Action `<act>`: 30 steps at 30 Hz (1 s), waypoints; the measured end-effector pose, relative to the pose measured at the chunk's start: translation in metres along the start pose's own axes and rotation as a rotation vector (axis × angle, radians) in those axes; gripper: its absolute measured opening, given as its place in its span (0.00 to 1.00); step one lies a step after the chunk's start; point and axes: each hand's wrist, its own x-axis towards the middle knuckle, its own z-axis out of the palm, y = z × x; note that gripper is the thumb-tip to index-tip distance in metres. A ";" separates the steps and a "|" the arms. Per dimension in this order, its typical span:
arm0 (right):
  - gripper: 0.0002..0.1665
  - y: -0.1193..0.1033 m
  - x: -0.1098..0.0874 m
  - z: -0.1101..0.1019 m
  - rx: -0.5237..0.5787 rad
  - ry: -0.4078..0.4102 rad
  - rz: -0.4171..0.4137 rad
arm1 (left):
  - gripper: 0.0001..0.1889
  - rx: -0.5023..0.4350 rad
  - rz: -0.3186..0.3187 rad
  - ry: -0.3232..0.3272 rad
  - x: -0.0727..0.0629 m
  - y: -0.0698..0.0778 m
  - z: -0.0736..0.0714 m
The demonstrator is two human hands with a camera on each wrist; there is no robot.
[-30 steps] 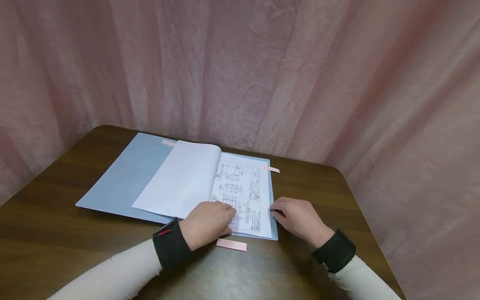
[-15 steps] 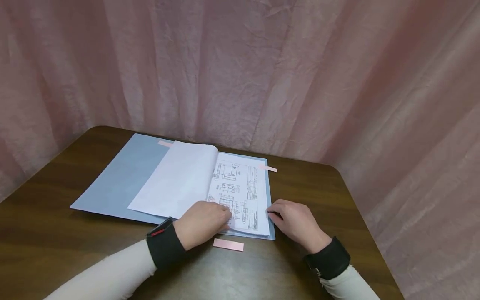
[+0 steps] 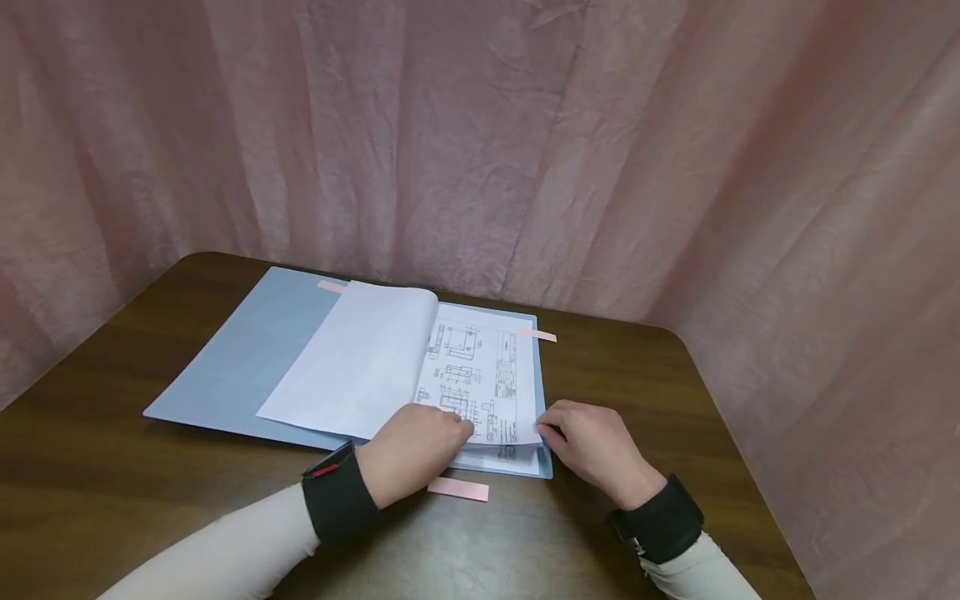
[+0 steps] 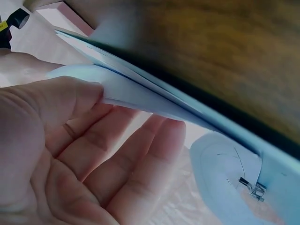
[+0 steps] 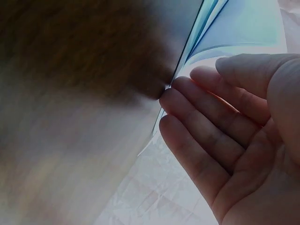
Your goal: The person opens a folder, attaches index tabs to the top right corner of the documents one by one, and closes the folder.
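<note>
Pinch of left hand (image 3: 420, 447) on white printed paper sheet (image 3: 480, 375), presumably for separation; relaxed-finger touch of right hand (image 3: 591, 437) at edge of pale-blue flat folder (image 3: 228, 350), likely steadying.

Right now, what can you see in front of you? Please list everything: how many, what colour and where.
Table: 1, brown, under everything
Curtain: count unclear, pink, behind the table
Folder: 1, pale blue, open on the table
Drawing sheet: 1 on top, white with dark lines, folder's right side
Turned-over paper: count unclear, white, folder's middle
Tabs: 2, pink, one at each side of the papers, toward the far edge
Strip: 1, pink, on the table before the folder
Sleeves: 2, white, on the forearms
Wristbands: 2, black, one per wrist
Left hand: 1, bare, pinching the drawing sheet
Right hand: 1, bare, at the folder's right edge
</note>
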 end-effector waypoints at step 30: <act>0.04 0.005 0.002 0.001 0.027 0.051 0.000 | 0.08 -0.159 -0.111 0.102 0.001 -0.004 0.000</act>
